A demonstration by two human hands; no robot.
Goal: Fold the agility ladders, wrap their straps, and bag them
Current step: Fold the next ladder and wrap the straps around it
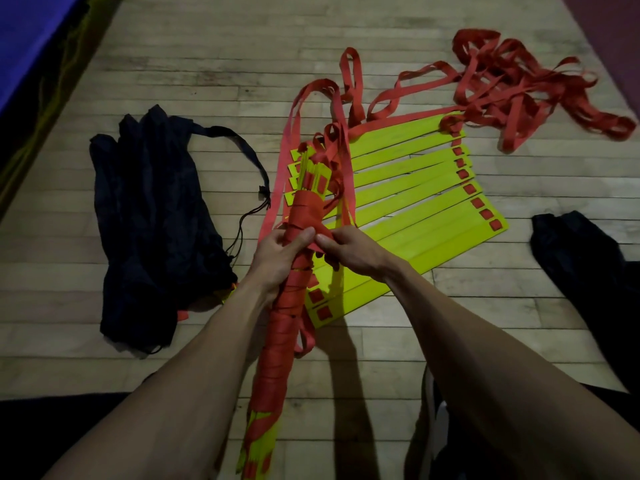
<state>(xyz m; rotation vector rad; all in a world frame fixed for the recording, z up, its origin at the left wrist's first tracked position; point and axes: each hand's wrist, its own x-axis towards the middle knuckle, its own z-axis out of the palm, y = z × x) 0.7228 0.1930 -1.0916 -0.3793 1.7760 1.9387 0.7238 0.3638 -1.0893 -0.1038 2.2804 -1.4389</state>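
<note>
Head view shows me both hands meeting over a wooden floor (173, 81). My left hand (280, 251) grips a folded ladder bundle (287, 306), its yellow rungs bound round with red strap, tilted from near centre up toward the far middle. My right hand (349, 249) pinches the loose red strap end (320, 233) just beside the bundle, touching the left fingertips. Behind the hands a second ladder (415, 188) lies fanned flat on the floor, yellow rungs side by side, its red straps (502, 88) heaped in a tangle at far right. A dark drawstring bag (152, 220) lies crumpled on the left, near the bundle but apart from it.
</note>
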